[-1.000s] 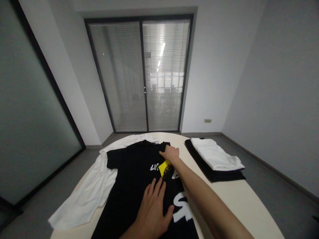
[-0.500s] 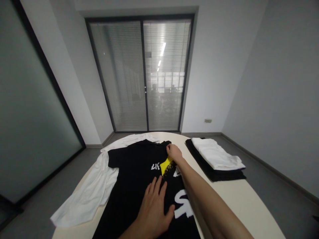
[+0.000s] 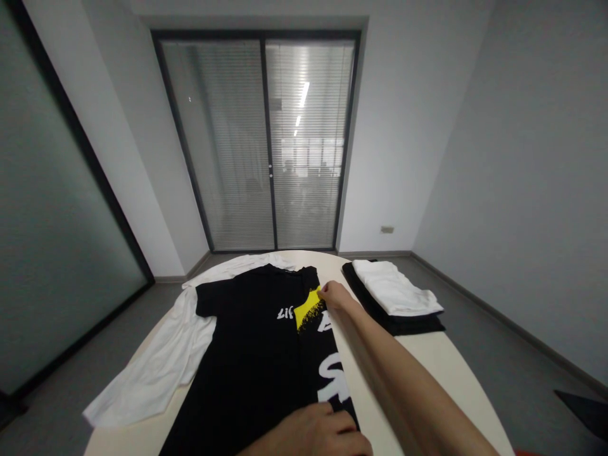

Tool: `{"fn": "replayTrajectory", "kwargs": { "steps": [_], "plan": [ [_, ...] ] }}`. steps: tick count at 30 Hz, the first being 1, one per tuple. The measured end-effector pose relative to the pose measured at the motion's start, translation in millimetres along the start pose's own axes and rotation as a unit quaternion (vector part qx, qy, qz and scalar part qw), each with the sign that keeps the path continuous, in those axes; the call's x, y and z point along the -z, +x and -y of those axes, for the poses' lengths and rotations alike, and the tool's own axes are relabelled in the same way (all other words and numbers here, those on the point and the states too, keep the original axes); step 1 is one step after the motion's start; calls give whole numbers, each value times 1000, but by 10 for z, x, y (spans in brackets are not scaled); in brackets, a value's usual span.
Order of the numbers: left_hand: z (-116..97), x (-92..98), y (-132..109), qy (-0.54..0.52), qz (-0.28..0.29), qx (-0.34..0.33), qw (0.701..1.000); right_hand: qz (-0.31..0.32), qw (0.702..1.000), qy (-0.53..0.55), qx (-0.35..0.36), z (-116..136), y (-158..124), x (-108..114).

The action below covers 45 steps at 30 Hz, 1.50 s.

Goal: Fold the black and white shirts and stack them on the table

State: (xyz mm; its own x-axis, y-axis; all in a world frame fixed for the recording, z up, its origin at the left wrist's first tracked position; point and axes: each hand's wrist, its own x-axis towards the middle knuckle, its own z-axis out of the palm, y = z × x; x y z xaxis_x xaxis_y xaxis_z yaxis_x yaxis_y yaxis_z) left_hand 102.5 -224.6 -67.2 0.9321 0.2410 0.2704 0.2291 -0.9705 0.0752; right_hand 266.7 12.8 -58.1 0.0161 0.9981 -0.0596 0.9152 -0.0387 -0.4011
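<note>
A black T-shirt [image 3: 251,342] with white lettering and a yellow print lies on the table, its right side folded over toward the middle. At the upper right edge of the shirt, beside the yellow print, my right hand [image 3: 336,296] pinches the fabric between thumb and fingers. Lower down, at the bottom of the view, my left hand [image 3: 313,432] rests on the shirt with its fingers curled over the right edge. Its fingertips are partly hidden.
A white long-sleeved garment [image 3: 156,373] lies partly under the T-shirt at the left. Folded white clothing [image 3: 399,288] sits on folded black clothing [image 3: 408,326] at the right of the round table [image 3: 427,373]. Glass doors [image 3: 266,145] stand behind.
My right hand has moved down along the shirt's edge from near the collar. My left hand has shifted down and right, its spread fingers now curled at the edge.
</note>
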Motion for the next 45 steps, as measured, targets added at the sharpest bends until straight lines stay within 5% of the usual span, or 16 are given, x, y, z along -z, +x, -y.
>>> {"fn": "replayTrajectory", "kwargs": {
  "steps": [8, 17, 23, 26, 31, 35, 40, 43, 45],
  "plan": [
    [-44, -237, 163, -2, 12, -10, 1000, -41, 999, 15, -15, -90, -93, 15],
    [-217, -319, 715, -43, 15, 45, 998, -98, 992, -51, -64, -349, -217, 153],
    [-259, -501, 890, -42, 23, 69, 996, -134, 985, -102, -49, -303, -343, 142],
    [-223, -485, 807, -48, 25, 66, 996, -143, 982, -119, -24, -247, -374, 136],
    [-68, -204, 344, -61, 1, -30, 998, -98, 985, -129, 64, -239, -322, 97],
    [-80, -289, 108, -19, -4, 64, 998, -37, 989, -124, 78, -227, -231, -36],
    [-252, -514, 187, -36, -13, 134, 990, 3, 992, -117, 38, -150, -167, -157],
    [-187, -296, 162, -69, -27, 156, 985, 15, 994, -111, 18, -119, -146, -165],
    [16, -37, 74, -81, -79, 274, 955, 17, 994, -107, 11, -103, -137, -163]
  ]
}}
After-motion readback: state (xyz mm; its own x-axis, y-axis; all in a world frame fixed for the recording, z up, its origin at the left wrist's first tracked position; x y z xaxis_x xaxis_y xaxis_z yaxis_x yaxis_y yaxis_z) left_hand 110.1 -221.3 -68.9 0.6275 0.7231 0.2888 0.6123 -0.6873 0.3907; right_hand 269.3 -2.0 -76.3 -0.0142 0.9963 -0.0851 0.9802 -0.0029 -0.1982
